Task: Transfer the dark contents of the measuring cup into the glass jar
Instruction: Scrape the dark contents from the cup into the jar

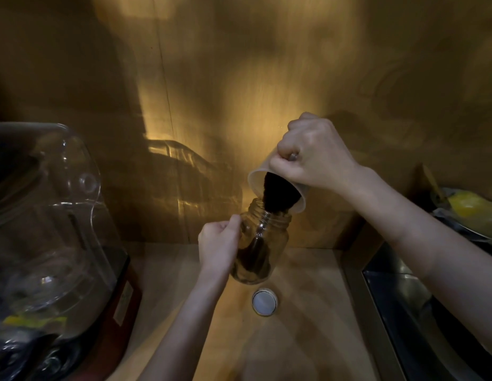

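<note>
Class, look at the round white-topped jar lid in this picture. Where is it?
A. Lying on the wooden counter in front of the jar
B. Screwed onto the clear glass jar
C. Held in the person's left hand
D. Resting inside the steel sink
A: the round white-topped jar lid lies flat on the wooden counter, nearer the camera than the clear glass jar, whose mouth is open under the tipped measuring cup.

Your measuring cup (pixel 278 185) tips above the glass jar (pixel 260 243); the lid (pixel 264 301) lies before it, the blender (pixel 46 229) far left.
</note>
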`<state>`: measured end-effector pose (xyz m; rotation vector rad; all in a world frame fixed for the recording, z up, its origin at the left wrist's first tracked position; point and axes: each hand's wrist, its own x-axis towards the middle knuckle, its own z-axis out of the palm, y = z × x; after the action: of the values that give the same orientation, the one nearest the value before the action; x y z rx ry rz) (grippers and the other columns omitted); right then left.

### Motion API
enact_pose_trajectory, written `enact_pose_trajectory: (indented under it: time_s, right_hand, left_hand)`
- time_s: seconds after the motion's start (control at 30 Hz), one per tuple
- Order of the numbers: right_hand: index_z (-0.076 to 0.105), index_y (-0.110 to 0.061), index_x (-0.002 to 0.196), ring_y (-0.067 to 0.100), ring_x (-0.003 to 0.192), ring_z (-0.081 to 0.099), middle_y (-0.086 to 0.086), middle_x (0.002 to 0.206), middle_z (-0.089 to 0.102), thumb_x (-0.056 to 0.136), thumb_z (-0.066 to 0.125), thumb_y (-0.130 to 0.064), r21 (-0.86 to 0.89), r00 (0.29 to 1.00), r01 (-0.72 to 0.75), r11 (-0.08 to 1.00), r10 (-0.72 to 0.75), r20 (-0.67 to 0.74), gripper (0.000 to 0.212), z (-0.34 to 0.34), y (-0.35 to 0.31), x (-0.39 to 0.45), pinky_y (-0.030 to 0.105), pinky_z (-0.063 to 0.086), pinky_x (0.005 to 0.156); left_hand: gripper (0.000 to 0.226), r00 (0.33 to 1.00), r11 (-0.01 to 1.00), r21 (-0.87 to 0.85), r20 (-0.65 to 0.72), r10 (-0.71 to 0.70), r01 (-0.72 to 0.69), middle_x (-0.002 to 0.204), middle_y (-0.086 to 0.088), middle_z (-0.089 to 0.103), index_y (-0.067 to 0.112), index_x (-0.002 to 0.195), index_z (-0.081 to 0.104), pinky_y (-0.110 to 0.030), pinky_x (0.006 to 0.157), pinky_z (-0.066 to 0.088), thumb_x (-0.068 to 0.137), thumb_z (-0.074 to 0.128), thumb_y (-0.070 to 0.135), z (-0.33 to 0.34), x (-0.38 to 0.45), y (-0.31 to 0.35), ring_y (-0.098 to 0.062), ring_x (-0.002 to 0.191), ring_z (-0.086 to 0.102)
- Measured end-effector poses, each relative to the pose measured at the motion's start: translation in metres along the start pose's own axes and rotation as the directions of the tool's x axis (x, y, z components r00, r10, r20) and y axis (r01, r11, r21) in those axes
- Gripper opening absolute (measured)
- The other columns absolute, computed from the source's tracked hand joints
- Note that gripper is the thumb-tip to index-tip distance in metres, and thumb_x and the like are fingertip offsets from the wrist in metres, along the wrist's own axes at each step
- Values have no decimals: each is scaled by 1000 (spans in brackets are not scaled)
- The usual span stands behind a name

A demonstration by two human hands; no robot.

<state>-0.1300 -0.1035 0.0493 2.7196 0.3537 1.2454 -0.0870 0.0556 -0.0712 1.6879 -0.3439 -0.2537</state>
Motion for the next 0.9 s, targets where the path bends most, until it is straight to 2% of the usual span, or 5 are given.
enact_pose_trajectory:
  time_s: [0.17,0.3,0.43,0.63,0.9]
  right_hand:
    - [47,-7,38,22,36,36,9,32,41,66,60,-5,2,1000,22,1000,-22,0,31,-1,-1,2,27,38,52]
    - [49,-6,39,23,36,39,10,33,43,67,60,-6,6,1000,27,1000,-27,10,30,-1,-3,3,27,38,52]
    - [50,-6,39,21,36,38,9,33,43,68,59,-7,13,1000,19,1000,-19,9,30,-3,-2,4,24,32,57]
    - [50,-7,39,22,37,40,9,34,45,68,58,-7,1,999,25,1000,-25,32,30,3,-3,0,24,34,56]
    - [49,-7,39,21,37,38,9,34,44,69,60,-6,17,997,27,999,-28,70,32,-1,1,1,25,32,57]
  left_hand:
    - [35,1000,1000,-20,23,-10,11,59,-13,43,7,56,54,-34,60,36,82,50,30,-1,-1,1,-25,57,40]
    - [39,999,999,-38,27,-19,20,54,-11,41,10,47,49,-31,57,34,83,51,28,-3,-1,2,-18,51,38]
    - [36,999,999,-47,25,-25,27,59,-14,43,6,53,53,-33,58,34,82,52,28,-2,-1,3,-24,56,39]
    - [34,998,997,-63,39,-43,45,60,-14,42,7,53,52,-34,60,34,82,51,27,-2,0,1,-26,59,39]
    - [43,997,993,-100,47,-63,68,48,-4,40,16,41,45,-31,56,33,82,51,25,-1,-2,-1,-16,50,37]
